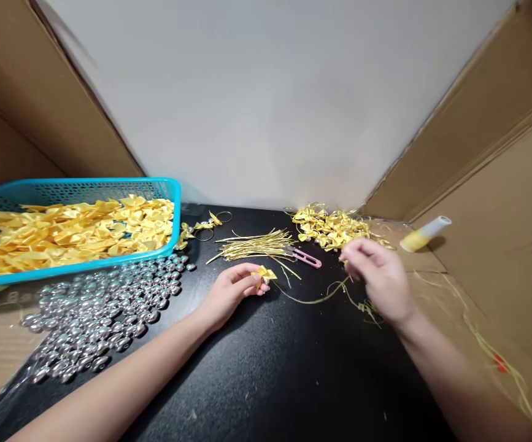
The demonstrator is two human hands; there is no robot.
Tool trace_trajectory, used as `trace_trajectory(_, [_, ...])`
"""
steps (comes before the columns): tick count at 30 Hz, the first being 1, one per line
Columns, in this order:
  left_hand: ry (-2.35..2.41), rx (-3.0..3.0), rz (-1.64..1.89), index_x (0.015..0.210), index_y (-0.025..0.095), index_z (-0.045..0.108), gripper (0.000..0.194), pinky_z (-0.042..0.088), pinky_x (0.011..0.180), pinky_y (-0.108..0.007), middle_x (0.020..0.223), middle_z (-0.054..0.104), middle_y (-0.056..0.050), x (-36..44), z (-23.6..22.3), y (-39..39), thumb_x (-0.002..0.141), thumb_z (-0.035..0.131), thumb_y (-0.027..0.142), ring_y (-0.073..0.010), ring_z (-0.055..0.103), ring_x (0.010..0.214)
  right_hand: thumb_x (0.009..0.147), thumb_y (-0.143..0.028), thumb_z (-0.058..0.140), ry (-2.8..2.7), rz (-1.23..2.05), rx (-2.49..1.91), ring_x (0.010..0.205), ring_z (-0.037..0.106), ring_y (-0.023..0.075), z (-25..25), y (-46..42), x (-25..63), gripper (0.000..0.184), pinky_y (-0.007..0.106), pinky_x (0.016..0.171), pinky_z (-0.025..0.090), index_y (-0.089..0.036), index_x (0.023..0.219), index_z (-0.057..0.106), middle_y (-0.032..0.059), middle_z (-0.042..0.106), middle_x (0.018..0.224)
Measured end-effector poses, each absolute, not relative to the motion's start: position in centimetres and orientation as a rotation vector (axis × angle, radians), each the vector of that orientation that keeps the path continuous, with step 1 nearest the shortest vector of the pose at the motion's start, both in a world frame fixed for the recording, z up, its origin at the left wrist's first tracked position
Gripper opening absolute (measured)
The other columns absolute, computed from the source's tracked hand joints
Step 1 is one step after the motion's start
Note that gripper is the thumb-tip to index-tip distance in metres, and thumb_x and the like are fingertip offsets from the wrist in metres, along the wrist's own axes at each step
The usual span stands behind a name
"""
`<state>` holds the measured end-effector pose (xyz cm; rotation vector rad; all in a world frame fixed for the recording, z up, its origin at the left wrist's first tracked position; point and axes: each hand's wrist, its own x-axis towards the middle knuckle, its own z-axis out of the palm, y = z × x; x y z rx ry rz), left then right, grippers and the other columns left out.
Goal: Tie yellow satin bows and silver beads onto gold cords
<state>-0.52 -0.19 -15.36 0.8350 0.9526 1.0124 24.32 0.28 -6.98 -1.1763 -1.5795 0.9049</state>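
My left hand [229,291] pinches a small yellow ribbon bow [264,274] low over the black table [266,368]. A thin gold cord [314,300] trails from the bow across the table to my right hand [378,273], which is blurred, fingers pinched on the cord's end. Behind the hands lie a bundle of cut gold cords [259,245] and pink thread snips [306,258].
A turquoise basket [109,186] full of yellow bows stands at the left. Several silver beads [104,307] are heaped in front of it. A pile of finished bows [332,227] lies at the back, a yellow-and-white tube [424,234] at the right. Cardboard walls flank both sides.
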Motion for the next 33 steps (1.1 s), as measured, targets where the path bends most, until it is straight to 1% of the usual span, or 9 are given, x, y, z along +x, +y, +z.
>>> trace_trajectory(2, [0.937, 0.833, 0.99, 0.084, 0.015, 0.067, 0.026, 0.05, 0.068, -0.026, 0.077, 0.067, -0.003, -0.5, -15.2, -0.3, 0.069, 0.077, 0.034, -0.0129, 0.062, 0.07, 0.083, -0.029, 0.058, -1.37, 0.941, -1.095, 0.048, 0.034, 0.0092, -6.2, 1.1, 25.7, 0.018, 0.023, 0.046, 0.029, -0.02, 0.068, 0.058, -0.0044, 0.041, 0.054])
trace_trajectory(4, [0.943, 0.923, 0.984, 0.083, 0.016, 0.068, 0.021, 0.05, 0.067, -0.026, 0.09, 0.063, -0.005, -0.6, -15.0, -0.4, 0.073, 0.074, 0.034, -0.0142, 0.06, 0.077, 0.083, -0.026, 0.058, -1.234, 0.981, -1.031, 0.044, 0.026, 0.0083, -5.3, 1.5, 26.8, 0.017, 0.023, 0.045, 0.027, -0.02, 0.066, 0.058, -0.0072, 0.03, 0.048])
trace_trajectory(7, [1.014, 1.293, 1.026, 0.08, 0.02, 0.07, 0.014, 0.048, 0.064, -0.025, 0.097, 0.052, -0.003, -0.8, -14.5, -0.6, 0.078, 0.068, 0.033, -0.0138, 0.053, 0.082, 0.083, -0.02, 0.055, -1.15, 1.012, -0.957, 0.043, 0.021, 0.0077, -3.9, 1.4, 27.8, 0.019, 0.023, 0.044, 0.025, -0.019, 0.064, 0.059, -0.0078, 0.023, 0.046])
trace_trajectory(11, [1.02, 1.599, 0.939, 0.082, 0.019, 0.071, 0.014, 0.045, 0.064, -0.025, 0.081, 0.056, -0.002, -1.2, -14.2, -0.8, 0.084, 0.062, 0.03, -0.0124, 0.053, 0.073, 0.085, -0.016, 0.051, -1.146, 1.037, -0.874, 0.044, 0.022, 0.0079, -2.7, 0.3, 28.0, 0.022, 0.024, 0.044, 0.023, -0.018, 0.065, 0.06, -0.0065, 0.024, 0.047])
trace_trajectory(15, [1.001, 1.469, 0.757, 0.089, 0.016, 0.069, 0.019, 0.044, 0.05, -0.02, 0.07, 0.064, -0.001, -1.1, -14.2, -1.3, 0.085, 0.061, 0.033, -0.0094, 0.054, 0.055, 0.085, -0.015, 0.051, -1.192, 1.066, -0.836, 0.045, 0.024, 0.0081, -2.1, -1.0, 27.4, 0.023, 0.025, 0.045, 0.024, -0.017, 0.064, 0.061, -0.0055, 0.027, 0.049])
trace_trajectory(18, [1.011, 1.397, 0.717, 0.09, 0.014, 0.069, 0.021, 0.046, 0.049, -0.019, 0.064, 0.065, -0.001, -0.8, -14.1, -1.5, 0.083, 0.063, 0.033, -0.0099, 0.059, 0.054, 0.085, -0.019, 0.054, -1.217, 1.085, -0.828, 0.047, 0.027, 0.0081, -2.0, -1.9, 26.8, 0.022, 0.025, 0.046, 0.027, -0.017, 0.064, 0.061, -0.0044, 0.034, 0.052])
trace_trajectory(25, [0.989, 1.191, 0.614, 0.088, 0.013, 0.065, 0.025, 0.051, 0.051, -0.02, 0.08, 0.072, -0.005, -0.4, -14.2, -1.5, 0.08, 0.066, 0.037, -0.0118, 0.067, 0.055, 0.086, -0.03, 0.059, -1.433, 1.284, -0.917, 0.052, 0.041, 0.009, -5.8, -2.2, 23.8, 0.019, 0.024, 0.049, 0.03, -0.019, 0.07, 0.06, -0.0032, 0.047, 0.059])
trace_trajectory(29, [0.991, 1.171, 0.626, 0.084, 0.014, 0.063, 0.024, 0.054, 0.059, -0.024, 0.072, 0.071, -0.004, -0.6, -14.1, -1.6, 0.081, 0.064, 0.038, -0.0148, 0.07, 0.063, 0.085, -0.032, 0.055, -1.572, 1.375, -1.053, 0.05, 0.036, 0.0087, -9.1, -1.6, 21.8, 0.022, 0.023, 0.048, 0.028, -0.018, 0.067, 0.056, -0.0054, 0.041, 0.054])
trace_trajectory(33, [1.009, 1.222, 0.655, 0.077, 0.013, 0.062, 0.02, 0.051, 0.06, -0.022, 0.065, 0.068, -0.001, -0.5, -14.3, -1.9, 0.077, 0.07, 0.032, -0.0108, 0.064, 0.059, 0.085, -0.025, 0.051, -1.811, 1.204, -1.157, 0.048, 0.03, 0.0074, -10.6, -1.7, 21.0, 0.024, 0.023, 0.047, 0.025, -0.019, 0.062, 0.048, -0.0068, 0.037, 0.052])
